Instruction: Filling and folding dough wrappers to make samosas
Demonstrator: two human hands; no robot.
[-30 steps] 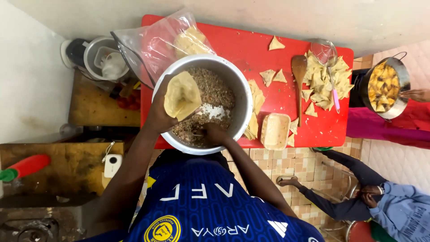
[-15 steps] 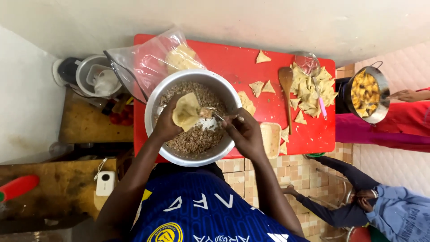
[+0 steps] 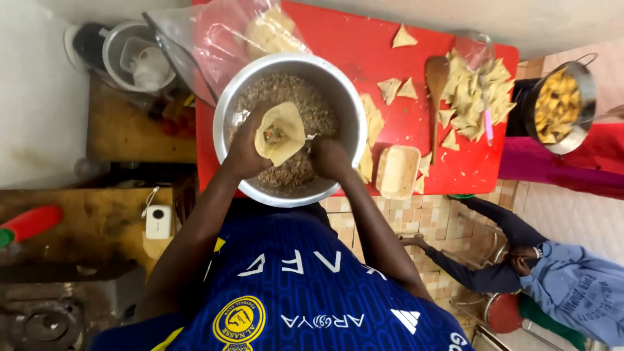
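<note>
A large metal bowl of brown minced filling sits at the near edge of a red table. Above the bowl my left hand holds a pale pastry cone with some filling showing in its mouth. My right hand is closed around a small spoon whose tip touches the cone's right side; the handle is hidden in the fingers.
Folded pastry triangles are piled at the table's right with a wooden spoon. A small tub stands right of the bowl. A clear bag of pastry sheets lies behind. A pot of fried pieces stands far right. A person crouches lower right.
The flat pastry sheet has been shaped into a cone in my left hand. My right hand has come from the filling to the cone with the spoon.
</note>
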